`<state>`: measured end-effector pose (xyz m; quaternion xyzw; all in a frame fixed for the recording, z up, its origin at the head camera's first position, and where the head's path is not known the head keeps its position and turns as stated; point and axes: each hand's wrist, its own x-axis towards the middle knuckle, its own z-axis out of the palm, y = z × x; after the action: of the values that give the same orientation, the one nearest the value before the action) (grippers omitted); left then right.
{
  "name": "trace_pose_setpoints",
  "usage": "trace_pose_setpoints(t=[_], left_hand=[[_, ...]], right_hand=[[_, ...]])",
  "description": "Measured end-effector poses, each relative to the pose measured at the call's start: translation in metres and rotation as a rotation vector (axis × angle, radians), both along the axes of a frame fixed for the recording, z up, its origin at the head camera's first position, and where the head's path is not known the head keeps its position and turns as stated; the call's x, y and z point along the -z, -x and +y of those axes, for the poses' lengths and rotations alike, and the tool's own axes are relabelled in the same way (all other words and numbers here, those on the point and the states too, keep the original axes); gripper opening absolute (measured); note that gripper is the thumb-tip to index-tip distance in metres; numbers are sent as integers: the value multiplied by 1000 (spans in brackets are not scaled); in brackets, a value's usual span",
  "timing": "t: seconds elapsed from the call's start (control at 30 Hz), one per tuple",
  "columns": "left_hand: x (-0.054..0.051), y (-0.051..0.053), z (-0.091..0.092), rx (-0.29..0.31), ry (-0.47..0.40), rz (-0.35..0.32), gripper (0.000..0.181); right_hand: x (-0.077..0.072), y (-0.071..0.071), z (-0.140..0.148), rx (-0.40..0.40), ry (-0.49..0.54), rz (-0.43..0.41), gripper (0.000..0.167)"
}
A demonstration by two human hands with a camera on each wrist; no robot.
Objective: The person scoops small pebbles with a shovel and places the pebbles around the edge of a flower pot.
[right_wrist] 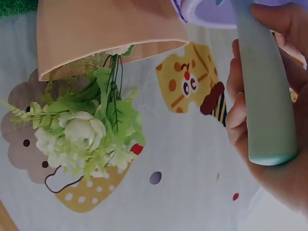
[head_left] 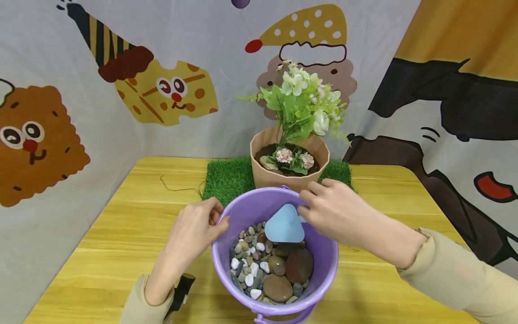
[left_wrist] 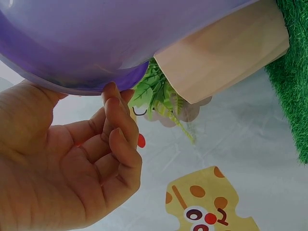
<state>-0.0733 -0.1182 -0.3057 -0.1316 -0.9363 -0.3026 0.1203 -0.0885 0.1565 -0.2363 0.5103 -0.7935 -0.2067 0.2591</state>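
A purple bucket stands on the wooden table with its handle hanging at the near side. Inside lie several small pebbles, some white, and a few large brown stones. My left hand pinches the bucket's left rim between thumb and fingers; the left wrist view shows the fingertips at the purple edge. In my right hand is a light blue toy shovel, its blade over the stones inside the bucket. The right wrist view shows the shovel's thick pale handle gripped by thumb and fingers.
Behind the bucket, a peach flowerpot with dark soil, white flowers and small pink flowers stands on a green artificial turf mat. A thin dark string lies left of the mat. A printed cartoon curtain surrounds the table.
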Motion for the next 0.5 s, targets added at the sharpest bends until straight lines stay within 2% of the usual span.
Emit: trace_pose_setpoints(t=[0.3,0.5], left_hand=[[0,0,0,1,-13,-26,12],[0,0,0,6,-12,-11,12]], right_hand=[[11,0,-10,42,-28,59,18],[16,-2,-15,37,-64,92,20]])
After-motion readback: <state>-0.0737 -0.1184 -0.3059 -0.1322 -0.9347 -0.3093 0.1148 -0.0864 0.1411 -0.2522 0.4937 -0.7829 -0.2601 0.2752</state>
